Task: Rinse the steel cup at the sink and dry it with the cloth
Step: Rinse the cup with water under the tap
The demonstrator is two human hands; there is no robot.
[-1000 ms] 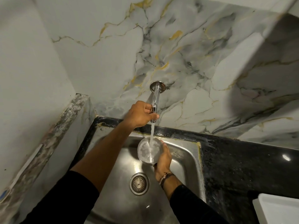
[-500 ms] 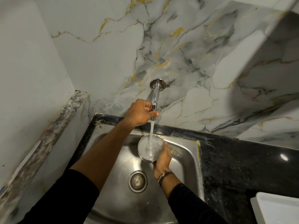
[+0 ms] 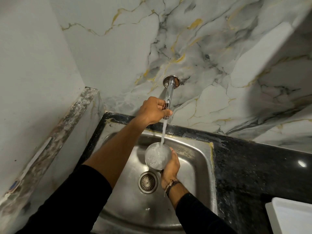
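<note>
While gripping the steel cup (image 3: 158, 157) upright in right hand (image 3: 170, 168), directly below the tap (image 3: 168, 97), with left hand (image 3: 152, 110) closed around its spout.

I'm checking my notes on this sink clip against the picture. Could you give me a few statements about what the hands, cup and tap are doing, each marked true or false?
1. Water runs from the tap into the steel cup. True.
2. The left hand holds the cup. False: the left hand is up at the tap; the right hand grips the cup.
3. The cup is held above the sink basin, near the drain. True.
4. The cup rests upside down on the black counter. False: it is held mouth up under the stream.
5. A cloth is wrapped around the cup. False: no cloth shows; only the right hand holds it.
</note>
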